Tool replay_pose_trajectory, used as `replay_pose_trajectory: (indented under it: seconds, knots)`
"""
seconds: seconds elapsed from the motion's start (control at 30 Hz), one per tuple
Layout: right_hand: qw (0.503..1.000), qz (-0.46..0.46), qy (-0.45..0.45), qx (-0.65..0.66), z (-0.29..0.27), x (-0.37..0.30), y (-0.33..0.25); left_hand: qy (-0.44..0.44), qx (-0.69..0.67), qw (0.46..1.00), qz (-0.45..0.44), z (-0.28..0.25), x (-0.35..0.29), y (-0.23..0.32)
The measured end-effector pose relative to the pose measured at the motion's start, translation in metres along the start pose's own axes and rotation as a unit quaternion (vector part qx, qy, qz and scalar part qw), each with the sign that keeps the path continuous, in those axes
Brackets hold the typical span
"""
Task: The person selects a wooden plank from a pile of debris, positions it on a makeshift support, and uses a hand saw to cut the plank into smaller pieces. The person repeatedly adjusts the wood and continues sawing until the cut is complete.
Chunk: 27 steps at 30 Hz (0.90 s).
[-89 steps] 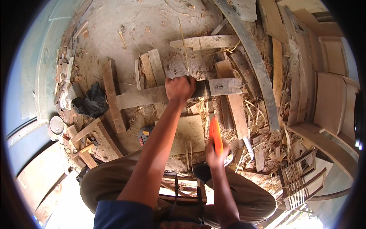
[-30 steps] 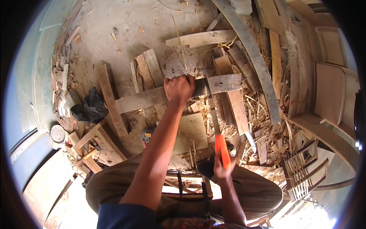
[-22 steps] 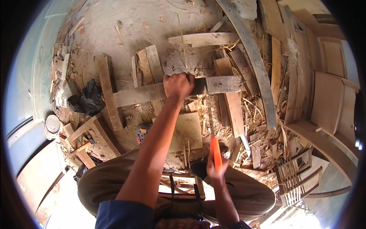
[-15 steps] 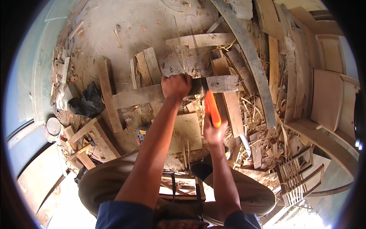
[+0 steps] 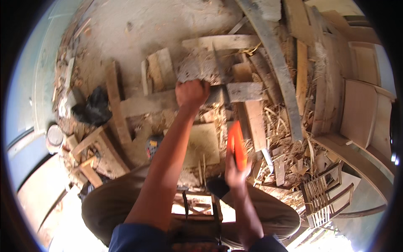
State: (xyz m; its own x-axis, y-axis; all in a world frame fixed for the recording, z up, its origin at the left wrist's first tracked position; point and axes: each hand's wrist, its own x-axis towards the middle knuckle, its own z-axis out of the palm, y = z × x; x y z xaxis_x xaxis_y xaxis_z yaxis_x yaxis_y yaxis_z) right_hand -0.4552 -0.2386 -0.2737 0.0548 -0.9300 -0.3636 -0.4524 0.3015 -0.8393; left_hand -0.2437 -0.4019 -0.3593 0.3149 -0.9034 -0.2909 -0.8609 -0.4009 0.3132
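Head view, from where I stand, with the long plank (image 5: 145,104) as my landmark: well off to its left sits a small round tub (image 5: 55,139), and nearer its left end there's a crumpled black bag (image 5: 94,107). A thick beam (image 5: 112,80) meets that same end crosswise. The left grip (image 5: 192,92) is curled closed over the plank about halfway along, so the wood lies right beneath the fingers. On the plank's near side, partly behind the left forearm, a flat board (image 5: 201,145) lies on the floor. Just right of that hand, the blade of the handsaw (image 5: 239,145) crosses the plank, its tip reaching past the far edge. The right grip (image 5: 238,170), a little blurred, is wrapped round the orange handle on the plank's near side, apart from the wood itself. A narrower timber (image 5: 255,126) runs under the plank's right end, loose shavings (image 5: 275,115) lie beside it, and beyond that end a long curved board (image 5: 277,67) sweeps past.
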Motion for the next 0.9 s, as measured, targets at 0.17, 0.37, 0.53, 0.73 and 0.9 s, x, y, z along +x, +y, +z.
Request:
replay_pose_trajectory:
  seconds: [0.17,0.37,0.53,0.73,0.9]
  knots:
    - [0.987,0.014,-0.030,0.160,-0.032,-0.089,0.014,0.040,0.015,0.999,0.021,-0.001,0.001,0.006]
    - [0.996,0.085,0.010,0.021,0.009,0.033,-0.023,0.004,0.000,1.000,0.011,-0.004,-0.001,0.012]
    - [0.994,-0.108,0.009,0.030,-0.040,-0.084,0.028,0.062,0.013,0.998,0.028,0.003,0.003,0.001]
    - [0.995,0.056,0.042,0.066,0.020,0.050,-0.016,-0.015,0.021,0.999,0.028,-0.004,-0.001,0.012]
    - [0.988,-0.120,0.093,-0.018,-0.028,-0.063,0.025,0.042,-0.001,0.999,0.028,-0.002,0.004,0.001]
